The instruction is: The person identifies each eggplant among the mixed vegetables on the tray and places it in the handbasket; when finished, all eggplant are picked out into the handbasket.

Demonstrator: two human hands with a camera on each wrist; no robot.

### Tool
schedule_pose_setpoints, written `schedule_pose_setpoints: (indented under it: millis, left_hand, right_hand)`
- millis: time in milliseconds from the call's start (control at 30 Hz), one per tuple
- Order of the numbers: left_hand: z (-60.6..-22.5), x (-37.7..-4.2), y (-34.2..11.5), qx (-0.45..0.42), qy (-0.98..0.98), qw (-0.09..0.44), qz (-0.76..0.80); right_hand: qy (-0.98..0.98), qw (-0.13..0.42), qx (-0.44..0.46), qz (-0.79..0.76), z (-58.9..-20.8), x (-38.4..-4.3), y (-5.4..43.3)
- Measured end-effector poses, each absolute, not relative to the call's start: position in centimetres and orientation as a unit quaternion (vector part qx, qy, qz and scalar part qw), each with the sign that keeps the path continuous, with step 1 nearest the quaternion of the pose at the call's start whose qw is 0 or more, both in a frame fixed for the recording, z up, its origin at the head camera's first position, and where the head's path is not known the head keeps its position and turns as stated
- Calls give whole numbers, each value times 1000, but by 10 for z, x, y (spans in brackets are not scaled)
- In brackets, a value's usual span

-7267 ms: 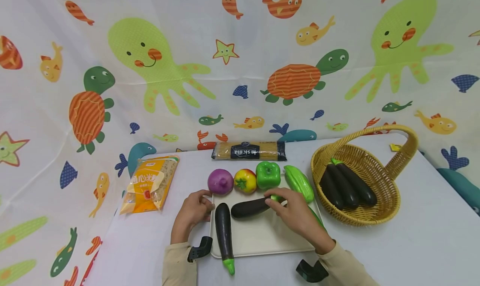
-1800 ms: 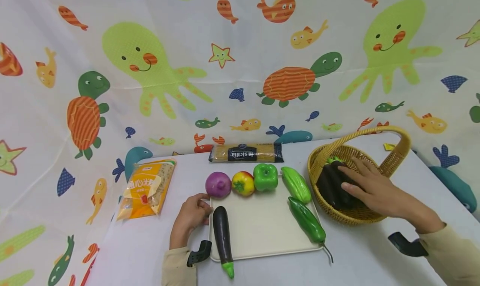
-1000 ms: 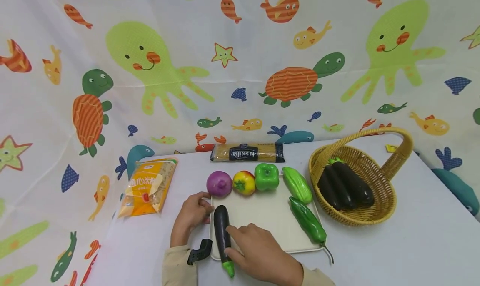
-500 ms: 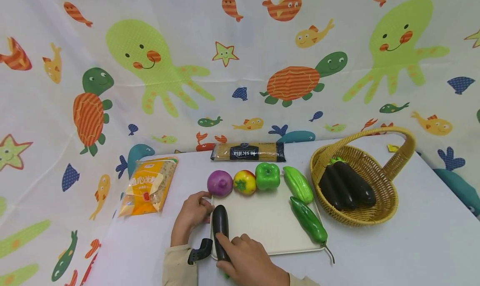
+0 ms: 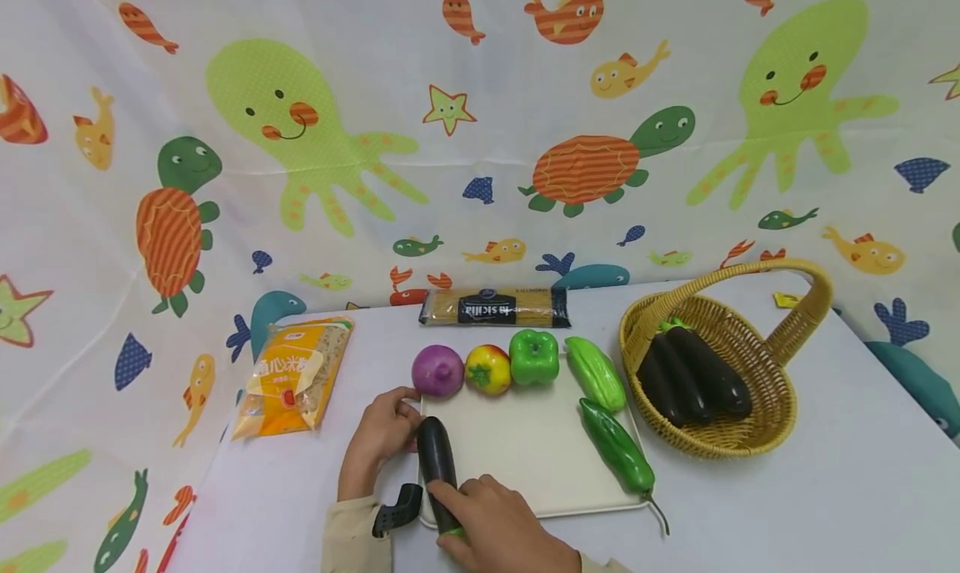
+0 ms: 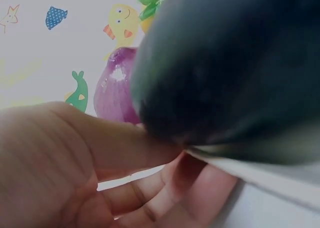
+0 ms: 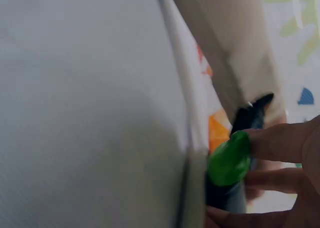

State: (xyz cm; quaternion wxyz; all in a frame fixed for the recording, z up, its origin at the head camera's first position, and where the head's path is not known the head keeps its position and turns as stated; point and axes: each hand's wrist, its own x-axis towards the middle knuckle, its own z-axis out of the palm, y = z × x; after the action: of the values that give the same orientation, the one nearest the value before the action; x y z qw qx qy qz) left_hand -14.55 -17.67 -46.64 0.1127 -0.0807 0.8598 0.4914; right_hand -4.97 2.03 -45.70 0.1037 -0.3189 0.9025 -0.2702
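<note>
In the head view my right hand (image 5: pixel 498 523) grips a dark eggplant (image 5: pixel 437 452) near its stem end, thumb and fingers on either side. The eggplant lies along the left side of the cream tray (image 5: pixel 525 448), slightly tilted. Its green cap (image 7: pixel 230 160) shows against my fingers in the right wrist view. My left hand (image 5: pixel 384 431) pinches the tray's left edge, thumb above and fingers beneath, as the left wrist view shows. There the blunt end of the eggplant (image 6: pixel 215 63) looms close over the thumb and hides part of the tray.
Along the tray's back edge sit a purple onion (image 5: pixel 438 371), a red-yellow fruit (image 5: pixel 488 369) and a green bell pepper (image 5: pixel 534 358). Two long green vegetables, one a chili (image 5: pixel 618 448), lie right. A wicker basket (image 5: pixel 780 406) holds several eggplants. Spaghetti (image 5: pixel 495 307) and a yellow bag (image 5: pixel 292 377) stand behind.
An eggplant went from the tray into the basket. My right hand then came back left and took hold of the remaining eggplant, shifting it slightly left. My left hand stayed at the tray edge.
</note>
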Motion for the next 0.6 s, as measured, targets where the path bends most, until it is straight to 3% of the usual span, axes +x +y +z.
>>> schedule_pose_setpoints:
  millis: [200, 600]
  left_hand:
    - [-467, -145, -178, -79, 862, 113, 488]
    - [-466, -144, -178, -81, 863, 114, 486]
  right_hand:
    - [893, 158, -296, -300, -445, -64, 37]
    - [895, 143, -273, -322, -432, -96, 77]
